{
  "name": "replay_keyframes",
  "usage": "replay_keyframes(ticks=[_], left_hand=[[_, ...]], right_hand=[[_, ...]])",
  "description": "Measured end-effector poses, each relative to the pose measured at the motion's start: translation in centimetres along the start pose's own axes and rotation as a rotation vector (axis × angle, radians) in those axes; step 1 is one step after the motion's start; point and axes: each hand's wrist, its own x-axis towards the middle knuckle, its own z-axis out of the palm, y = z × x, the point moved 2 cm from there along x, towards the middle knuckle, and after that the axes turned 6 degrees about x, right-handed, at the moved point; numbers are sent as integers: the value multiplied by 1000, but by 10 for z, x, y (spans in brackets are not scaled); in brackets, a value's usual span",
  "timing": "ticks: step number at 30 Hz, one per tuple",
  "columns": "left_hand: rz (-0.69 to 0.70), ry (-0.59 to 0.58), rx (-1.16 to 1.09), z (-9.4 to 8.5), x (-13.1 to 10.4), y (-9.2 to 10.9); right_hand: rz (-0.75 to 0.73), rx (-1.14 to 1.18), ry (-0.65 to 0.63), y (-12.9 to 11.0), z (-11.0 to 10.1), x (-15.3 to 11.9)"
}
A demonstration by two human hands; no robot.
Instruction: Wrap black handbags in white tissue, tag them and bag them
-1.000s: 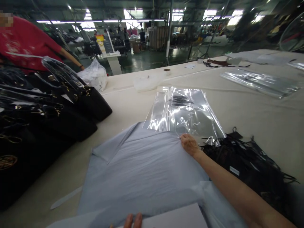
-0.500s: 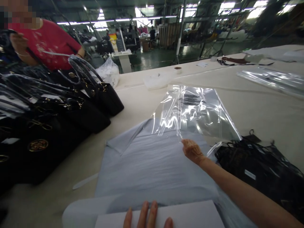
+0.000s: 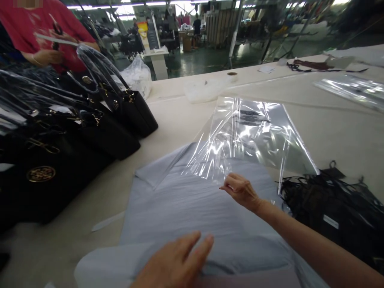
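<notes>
A stack of clear plastic sheets (image 3: 261,132) lies on the far part of the grey-blue sheets (image 3: 168,208) and the table beyond. My right hand (image 3: 240,190) is closed at the near edge of the plastic, fingers pinched together; whether plastic is between them is too small to tell. Lower down, my left hand (image 3: 180,260) hovers over the near part of the grey-blue sheets, fingers apart and holding nothing. A pale board (image 3: 252,280) shows at the bottom edge, beside my left hand.
Black handbags (image 3: 72,168) with wrapped handles line the left. Black strapped pieces (image 3: 333,212) are piled at the right, beside my forearm. Across the table (image 3: 186,120), a person in a red top (image 3: 75,24) holds scissors. Another plastic stack (image 3: 357,92) lies at the far right.
My left hand has risen off the pale board and moved forward. My right hand has shifted slightly left and nearer, and the plastic's near edge has spread leftward. The view has tilted down.
</notes>
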Motion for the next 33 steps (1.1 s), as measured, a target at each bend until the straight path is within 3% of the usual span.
replay_keyframes(ticks=[2,4,7,10,14,18,24,29,33], left_hand=[[-176,1,-29,6,32,-27],[-231,-13,28,22,62,-45],[-123,-37,66,57,92,-58],[25,-60,114,82,103,-62],[175,-59,255,88,99,-72],[170,-63,341,84,87,-91],[-171,-88,344,80,77,-118],[-602,-286,306,74,69,-127],[-563,-410,309,68,50,-123]], right_hand=[[-66,2,-18,-9,1,1],[-118,1,-29,-17,2,3],[-184,-9,-26,-27,2,5],[-233,-16,-15,-32,0,4],[-216,34,-26,-31,-7,0],[-207,101,-49,-33,-13,-4],[-239,241,-93,-43,-22,-7],[-243,113,-20,-43,-29,-10],[-320,-43,8,-41,-38,-18]])
